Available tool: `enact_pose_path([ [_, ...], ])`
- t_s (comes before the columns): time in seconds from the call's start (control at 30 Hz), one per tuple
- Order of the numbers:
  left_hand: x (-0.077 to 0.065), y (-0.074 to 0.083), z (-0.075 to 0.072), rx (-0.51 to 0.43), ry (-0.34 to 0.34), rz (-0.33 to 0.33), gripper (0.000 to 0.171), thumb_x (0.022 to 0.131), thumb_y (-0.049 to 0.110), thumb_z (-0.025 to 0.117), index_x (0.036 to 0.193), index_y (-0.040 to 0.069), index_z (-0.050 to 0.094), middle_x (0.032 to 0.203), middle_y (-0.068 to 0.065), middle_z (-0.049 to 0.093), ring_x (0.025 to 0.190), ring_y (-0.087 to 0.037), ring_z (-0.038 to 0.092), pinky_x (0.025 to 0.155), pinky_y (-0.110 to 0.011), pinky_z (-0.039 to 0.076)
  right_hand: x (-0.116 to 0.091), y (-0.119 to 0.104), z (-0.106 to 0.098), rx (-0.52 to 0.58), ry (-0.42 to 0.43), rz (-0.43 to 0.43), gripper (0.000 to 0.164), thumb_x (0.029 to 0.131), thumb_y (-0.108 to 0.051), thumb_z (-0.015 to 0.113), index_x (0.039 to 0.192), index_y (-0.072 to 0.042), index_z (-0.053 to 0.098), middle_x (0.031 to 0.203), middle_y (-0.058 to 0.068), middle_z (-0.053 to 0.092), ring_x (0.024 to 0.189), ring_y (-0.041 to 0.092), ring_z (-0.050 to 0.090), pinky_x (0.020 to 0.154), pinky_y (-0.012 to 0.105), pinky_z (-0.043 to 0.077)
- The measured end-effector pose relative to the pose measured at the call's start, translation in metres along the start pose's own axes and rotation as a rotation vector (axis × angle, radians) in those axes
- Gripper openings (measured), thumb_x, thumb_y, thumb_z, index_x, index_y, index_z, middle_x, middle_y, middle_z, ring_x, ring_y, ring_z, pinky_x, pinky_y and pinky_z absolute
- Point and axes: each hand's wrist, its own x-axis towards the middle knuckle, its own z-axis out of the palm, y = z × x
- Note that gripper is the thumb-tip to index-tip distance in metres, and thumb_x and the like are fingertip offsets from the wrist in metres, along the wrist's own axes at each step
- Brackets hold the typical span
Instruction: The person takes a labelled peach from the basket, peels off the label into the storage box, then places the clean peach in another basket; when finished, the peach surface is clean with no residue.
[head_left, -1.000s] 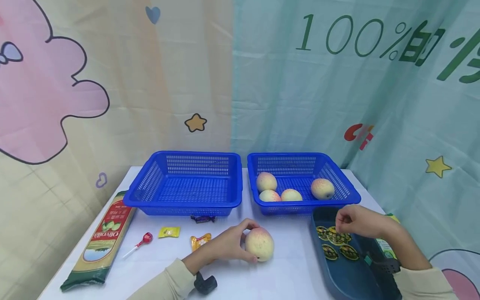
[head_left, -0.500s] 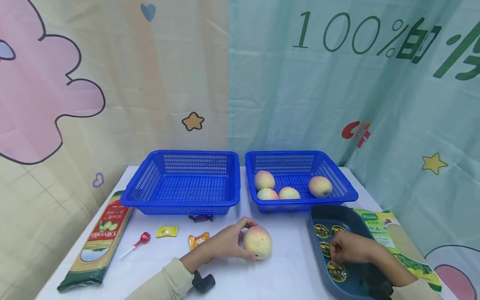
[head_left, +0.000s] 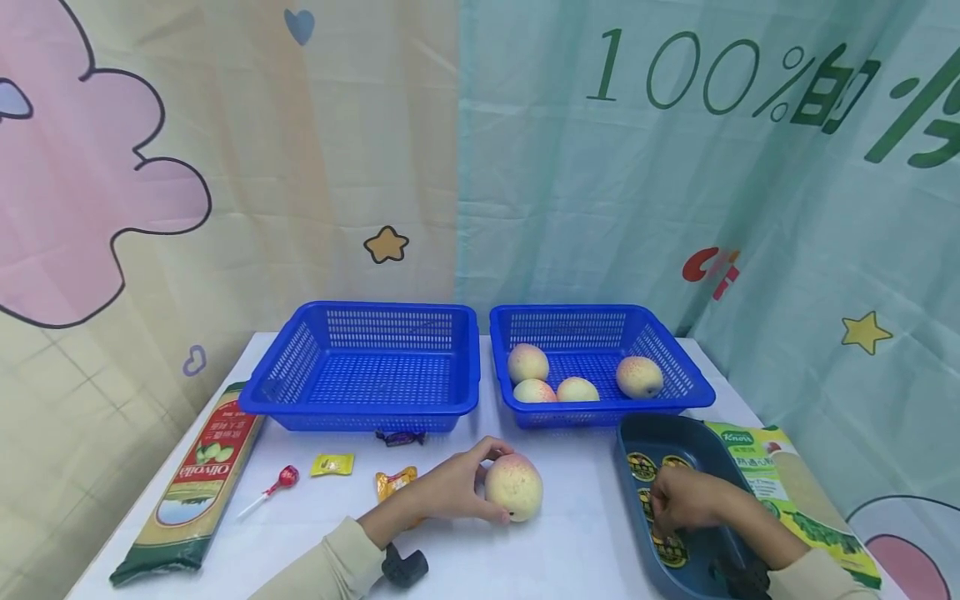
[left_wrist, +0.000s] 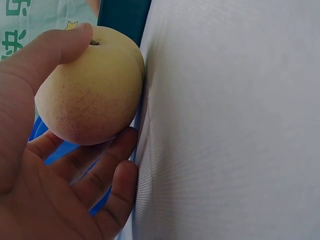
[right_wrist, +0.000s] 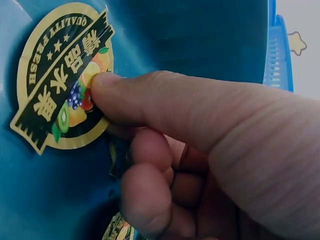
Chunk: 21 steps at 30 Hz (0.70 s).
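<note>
My left hand point(head_left: 457, 487) holds a pale yellow peach with a pink blush point(head_left: 513, 487) on the white table. In the left wrist view, the thumb lies by the stem of the peach point(left_wrist: 92, 85) and the fingers curl beneath it. My right hand point(head_left: 693, 504) is inside the dark blue-green tray point(head_left: 708, 446). It pinches the edge of an oval black-and-gold fruit sticker point(right_wrist: 65, 75) between thumb and forefinger; the forefinger's tip is mostly hidden. Other such stickers point(head_left: 642, 467) lie in the tray, some partly covered by the hand.
A blue basket point(head_left: 363, 408) stands at the back left. The right-hand blue basket point(head_left: 607, 414) contains several peaches. Wrapped candies point(head_left: 332, 464), a lollipop point(head_left: 288, 477) and a pasta packet point(head_left: 198, 483) lie on the left. A green Knorr packet point(head_left: 795, 492) lies right of the tray.
The right hand has moved toward me within the tray, from the far stickers to a nearer one, and has taken its edge. The left hand and its peach stay put.
</note>
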Motion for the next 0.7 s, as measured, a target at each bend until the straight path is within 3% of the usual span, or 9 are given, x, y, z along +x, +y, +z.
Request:
enact_pose_path([
  [0.17,0.0,-0.001,0.0,0.0,0.004,-0.006,0.076,0.077,0.032,0.091,0.137,0.03,0.046,0.139,0.004,0.055,0.111,-0.014,0.062,0.097,-0.041,0.049,0.002,0.002,0.0,-0.041,0.006,0.033,0.03,0.078,-0.012,0.083,0.057,-0.015,0.062,0.051,-0.015,0.048,0.044,0.001,0.041,0.043,0.018,0.031],
  [0.37,0.0,-0.002,0.0,-0.003,0.006,0.008,0.076,0.076,0.032,0.091,0.138,0.029,0.046,0.139,0.004,0.055,0.107,-0.01,0.062,0.093,-0.036,0.05,0.001,-0.004,-0.002,-0.173,0.051,0.126,0.042,0.075,-0.019,0.087,0.053,-0.019,0.051,0.049,-0.015,0.041,0.045,0.003,0.032,0.045,0.022,0.022],
  [0.43,0.0,-0.002,0.0,-0.002,0.006,0.008,0.076,0.076,0.031,0.091,0.137,0.029,0.046,0.138,0.004,0.056,0.107,-0.01,0.062,0.093,-0.035,0.05,0.0,-0.006,-0.007,-0.196,0.066,0.127,0.042,0.078,-0.023,0.086,0.055,-0.02,0.051,0.05,-0.015,0.04,0.046,0.003,0.032,0.045,0.023,0.022],
  [0.57,0.0,-0.002,0.001,0.002,0.003,0.002,0.075,0.076,0.03,0.091,0.136,0.029,0.047,0.138,0.003,0.056,0.109,-0.012,0.063,0.094,-0.037,0.05,-0.004,-0.009,-0.038,-0.106,0.145,-0.039,0.022,0.093,-0.022,0.074,0.074,-0.017,0.064,0.063,-0.011,0.052,0.054,0.005,0.046,0.047,0.022,0.035],
  [0.67,0.0,-0.001,0.001,0.012,0.002,-0.003,0.074,0.076,0.03,0.091,0.136,0.029,0.047,0.138,0.003,0.056,0.11,-0.013,0.063,0.095,-0.038,0.05,-0.005,-0.005,-0.074,-0.048,0.356,-0.175,0.008,0.099,-0.016,0.068,0.098,-0.009,0.068,0.081,0.0,0.063,0.071,0.015,0.058,0.058,0.027,0.05],
  [0.7,0.0,-0.001,0.001,0.014,0.002,-0.004,0.074,0.076,0.031,0.091,0.136,0.029,0.047,0.138,0.002,0.056,0.11,-0.013,0.063,0.095,-0.038,0.05,-0.004,-0.001,-0.086,-0.058,0.445,-0.18,0.014,0.099,-0.017,0.068,0.107,-0.006,0.068,0.09,0.006,0.065,0.08,0.02,0.06,0.065,0.03,0.053],
])
